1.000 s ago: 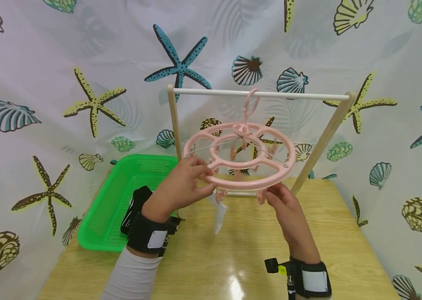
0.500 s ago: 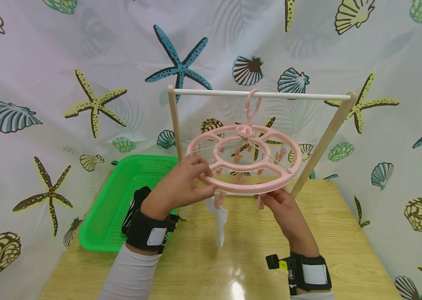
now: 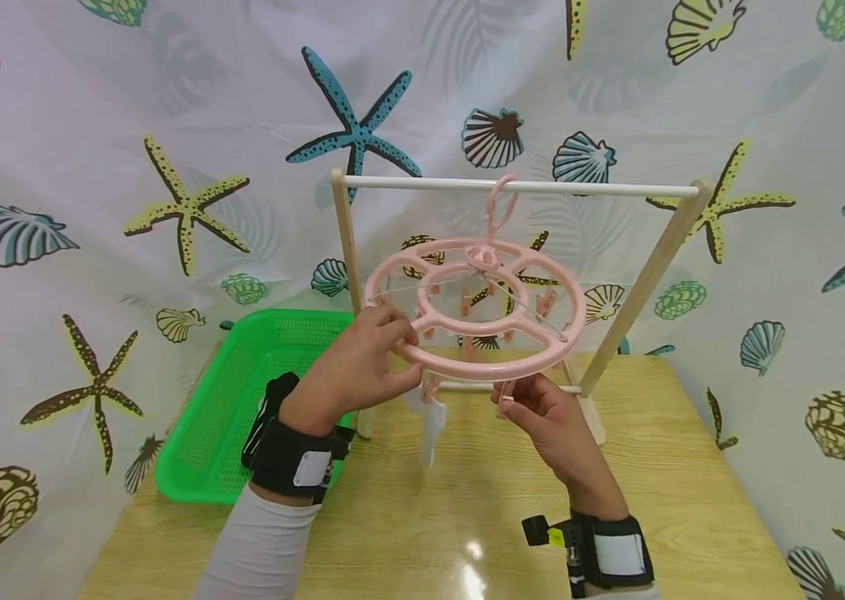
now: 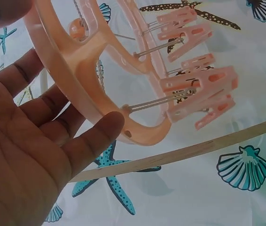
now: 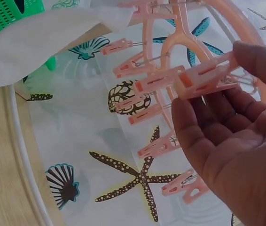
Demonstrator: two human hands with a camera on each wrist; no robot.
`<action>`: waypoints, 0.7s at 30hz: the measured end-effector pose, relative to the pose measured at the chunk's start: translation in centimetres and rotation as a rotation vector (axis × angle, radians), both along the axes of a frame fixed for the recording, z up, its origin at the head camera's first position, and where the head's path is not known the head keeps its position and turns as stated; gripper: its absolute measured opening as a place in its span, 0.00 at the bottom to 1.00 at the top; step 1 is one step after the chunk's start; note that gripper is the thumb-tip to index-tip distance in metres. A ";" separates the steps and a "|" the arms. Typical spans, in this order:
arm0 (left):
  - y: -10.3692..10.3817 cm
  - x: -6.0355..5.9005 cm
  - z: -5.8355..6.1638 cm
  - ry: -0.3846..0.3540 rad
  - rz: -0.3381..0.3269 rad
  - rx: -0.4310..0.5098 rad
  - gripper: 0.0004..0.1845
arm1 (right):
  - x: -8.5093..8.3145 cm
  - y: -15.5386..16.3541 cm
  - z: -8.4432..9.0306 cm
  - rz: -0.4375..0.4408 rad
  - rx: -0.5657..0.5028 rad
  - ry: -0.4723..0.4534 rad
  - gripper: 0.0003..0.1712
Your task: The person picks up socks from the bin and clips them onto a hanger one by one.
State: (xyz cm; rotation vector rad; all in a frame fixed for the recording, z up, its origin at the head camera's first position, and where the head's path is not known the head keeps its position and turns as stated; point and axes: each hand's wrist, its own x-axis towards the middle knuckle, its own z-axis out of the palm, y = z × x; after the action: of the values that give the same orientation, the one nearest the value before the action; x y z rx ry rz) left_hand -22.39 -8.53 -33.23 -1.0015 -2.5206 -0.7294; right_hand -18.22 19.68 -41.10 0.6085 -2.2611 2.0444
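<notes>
A pink round clip hanger (image 3: 490,369) hangs by its hook (image 3: 492,225) from a white rail. My left hand (image 3: 362,362) grips the near left of its outer ring; in the left wrist view, the thumb and fingers (image 4: 93,141) lie on either side of the ring. Under the front right of the ring, my right hand (image 3: 553,421) pinches a pink clothespin (image 5: 208,75) between thumb and fingers. Its tip holds no cloth. A white piece of cloth (image 3: 432,429) dangles from another clothespin close to my left hand, and it fills the upper left of the right wrist view.
The rail (image 3: 422,184) is carried by a wooden stand (image 3: 647,292) on a wood-grain table (image 3: 542,558). On the left sits a green basket (image 3: 201,454) with black striped cloth (image 3: 265,417) inside. Behind hangs a sea-patterned curtain (image 3: 257,92). Several other clothespins (image 4: 184,40) dangle under the hanger.
My right hand has moved left along the ring's underside, and the clothespin between its fingers has shifted left with it. The hanger has swung slightly. My left hand keeps its grip.
</notes>
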 end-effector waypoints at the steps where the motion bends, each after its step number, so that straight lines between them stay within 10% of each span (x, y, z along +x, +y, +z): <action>1: 0.0 0.0 -0.1 0.004 0.007 -0.002 0.07 | 0.0 -0.2 -0.1 -0.002 0.013 0.012 0.14; 21: -0.2 -0.3 -1.2 0.001 0.033 0.013 0.08 | 0.6 -1.7 -0.8 -0.152 -0.016 -0.051 0.09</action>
State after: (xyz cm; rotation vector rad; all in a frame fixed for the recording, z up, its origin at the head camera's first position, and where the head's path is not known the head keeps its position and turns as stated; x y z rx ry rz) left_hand -22.67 -8.77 -34.43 -0.9536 -2.5224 -0.7345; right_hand -17.66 18.03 -41.92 0.3747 -2.2393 2.0253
